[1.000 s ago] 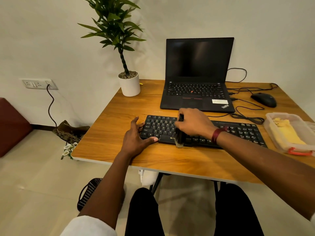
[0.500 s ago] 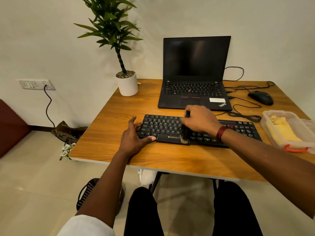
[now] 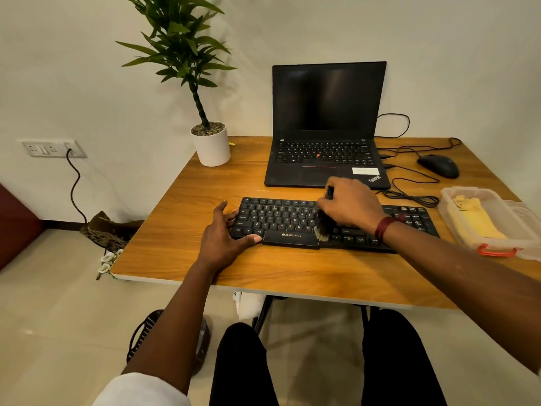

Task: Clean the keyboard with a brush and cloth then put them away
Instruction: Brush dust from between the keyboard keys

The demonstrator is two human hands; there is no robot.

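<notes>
Right hand (image 3: pixel 349 205) grips brush (image 3: pixel 323 228), bristles below, seemingly touching keyboard (image 3: pixel 278 219).

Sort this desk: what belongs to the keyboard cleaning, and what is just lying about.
Job: keyboard; brush, gripped by right hand; left hand resting on keyboard; yellow cloth in clear box.
Lying about: laptop; mouse; potted plant; cables.
</notes>
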